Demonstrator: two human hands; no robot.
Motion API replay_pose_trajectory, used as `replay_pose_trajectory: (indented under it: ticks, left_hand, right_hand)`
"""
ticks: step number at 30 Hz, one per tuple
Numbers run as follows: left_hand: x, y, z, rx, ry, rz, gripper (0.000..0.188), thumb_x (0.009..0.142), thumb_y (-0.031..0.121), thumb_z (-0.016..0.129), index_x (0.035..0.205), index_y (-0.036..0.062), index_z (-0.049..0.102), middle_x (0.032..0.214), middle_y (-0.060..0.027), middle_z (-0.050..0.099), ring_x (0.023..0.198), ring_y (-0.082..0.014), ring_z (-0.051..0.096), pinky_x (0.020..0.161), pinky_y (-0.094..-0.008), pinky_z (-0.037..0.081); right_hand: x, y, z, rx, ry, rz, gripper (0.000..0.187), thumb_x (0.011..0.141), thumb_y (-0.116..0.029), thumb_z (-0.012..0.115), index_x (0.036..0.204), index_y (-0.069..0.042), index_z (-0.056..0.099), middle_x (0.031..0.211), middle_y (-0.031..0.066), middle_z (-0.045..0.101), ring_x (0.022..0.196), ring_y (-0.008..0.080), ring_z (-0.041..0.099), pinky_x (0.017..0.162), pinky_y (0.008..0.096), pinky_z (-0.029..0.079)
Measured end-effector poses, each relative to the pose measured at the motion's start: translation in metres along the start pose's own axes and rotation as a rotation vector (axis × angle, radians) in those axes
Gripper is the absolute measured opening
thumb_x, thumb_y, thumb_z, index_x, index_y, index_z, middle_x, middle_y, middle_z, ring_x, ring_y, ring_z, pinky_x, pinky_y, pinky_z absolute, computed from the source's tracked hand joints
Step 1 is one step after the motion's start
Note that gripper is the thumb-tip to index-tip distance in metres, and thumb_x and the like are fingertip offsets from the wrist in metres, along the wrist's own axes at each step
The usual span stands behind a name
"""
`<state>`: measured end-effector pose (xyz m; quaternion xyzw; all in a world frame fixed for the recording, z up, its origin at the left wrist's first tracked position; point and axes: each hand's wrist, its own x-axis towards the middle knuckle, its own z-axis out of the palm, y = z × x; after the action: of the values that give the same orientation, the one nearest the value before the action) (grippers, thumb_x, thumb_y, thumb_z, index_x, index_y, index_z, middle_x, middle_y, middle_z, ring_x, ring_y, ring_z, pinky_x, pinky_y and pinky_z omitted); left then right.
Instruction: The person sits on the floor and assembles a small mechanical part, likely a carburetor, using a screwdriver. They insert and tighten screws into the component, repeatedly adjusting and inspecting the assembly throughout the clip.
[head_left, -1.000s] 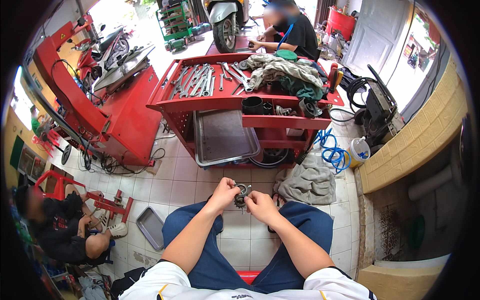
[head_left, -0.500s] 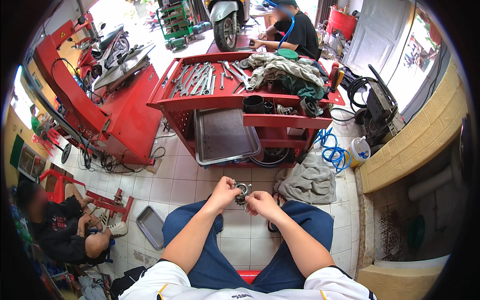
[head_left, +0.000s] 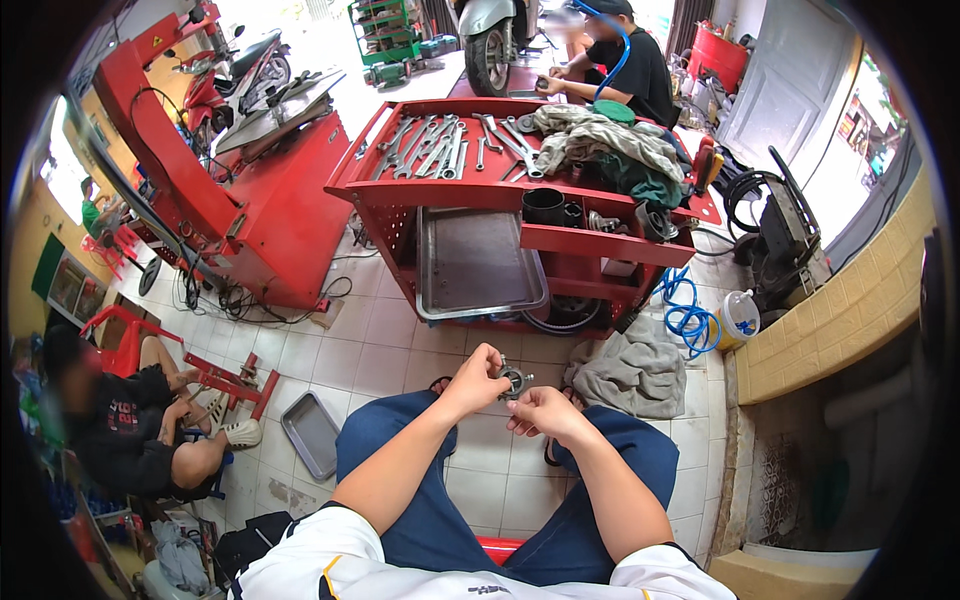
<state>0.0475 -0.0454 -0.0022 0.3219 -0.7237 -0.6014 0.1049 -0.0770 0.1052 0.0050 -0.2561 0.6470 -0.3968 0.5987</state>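
Note:
A small round metal part [head_left: 514, 381] with a dark centre sits between my two hands, above my knees in blue trousers. My left hand [head_left: 476, 376] pinches its left side with the fingertips. From the right, my right hand [head_left: 541, 410] closes its fingers on the part's lower edge. Both forearms come up from the lower edge and meet in the middle of the view.
A red tool cart [head_left: 520, 185] with several wrenches, rags and a metal tray [head_left: 478, 265] stands just ahead. A grey cloth [head_left: 630, 372] and blue hose [head_left: 688, 318] lie right; a small tray [head_left: 312, 434] lies left. One person sits at left, another crouches behind the cart.
My hands have stayed together on the metal part, shifting only slightly. The person seated at the left has changed posture a little.

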Motion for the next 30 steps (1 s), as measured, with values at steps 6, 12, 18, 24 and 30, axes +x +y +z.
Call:
replay_pose_trajectory:
  ticks: [6,12,18,24,30]
  left_hand:
    - [0.002,-0.003,0.001,-0.018,-0.005,-0.005,0.034,0.078,0.001,0.071,0.103,0.0056,0.047,0.081,-0.0005,0.054,0.074,-0.0087,0.05,0.065,-0.0269,0.044]
    - [0.004,0.001,0.002,-0.064,0.023,-0.005,0.034,0.079,-0.001,0.07,0.103,0.0061,0.047,0.081,0.0004,0.053,0.073,-0.0075,0.05,0.064,-0.0258,0.043]
    - [0.006,-0.004,-0.001,-0.114,0.094,0.094,0.033,0.077,-0.001,0.072,0.098,0.0059,0.047,0.082,-0.0018,0.056,0.073,-0.0091,0.053,0.064,-0.0264,0.047]
    - [-0.002,0.01,-0.002,-0.274,0.057,0.028,0.033,0.083,-0.004,0.071,0.1,0.0075,0.046,0.084,0.0012,0.054,0.077,-0.0057,0.054,0.071,-0.0228,0.047]
    - [-0.006,0.019,-0.004,-0.25,0.02,0.024,0.034,0.083,-0.001,0.072,0.102,0.0079,0.045,0.087,0.0012,0.055,0.079,-0.0049,0.054,0.072,-0.0216,0.046]
  right_hand:
    - [0.0,-0.002,0.001,-0.039,0.065,-0.012,0.03,0.096,-0.028,0.072,0.091,-0.002,0.059,0.078,0.0074,0.071,0.066,0.0125,0.067,0.058,0.0234,0.052]
    - [-0.003,-0.006,-0.005,-0.039,0.077,-0.051,0.038,0.092,-0.035,0.076,0.092,-0.001,0.06,0.078,0.0073,0.069,0.068,0.0136,0.067,0.06,0.0244,0.053]
    - [-0.005,-0.013,-0.005,0.093,-0.041,-0.042,0.038,0.102,-0.038,0.06,0.102,-0.001,0.065,0.088,0.0096,0.074,0.072,0.0138,0.067,0.064,0.0284,0.054]
    - [-0.007,-0.011,-0.005,0.079,0.031,-0.11,0.033,0.101,-0.029,0.062,0.109,0.003,0.064,0.088,0.008,0.074,0.075,0.0121,0.067,0.063,0.0263,0.052]
    - [-0.007,-0.016,-0.006,0.249,0.392,-0.382,0.055,0.1,-0.027,0.065,0.143,0.003,0.047,0.111,0.0106,0.066,0.089,0.0137,0.064,0.069,0.0276,0.054]
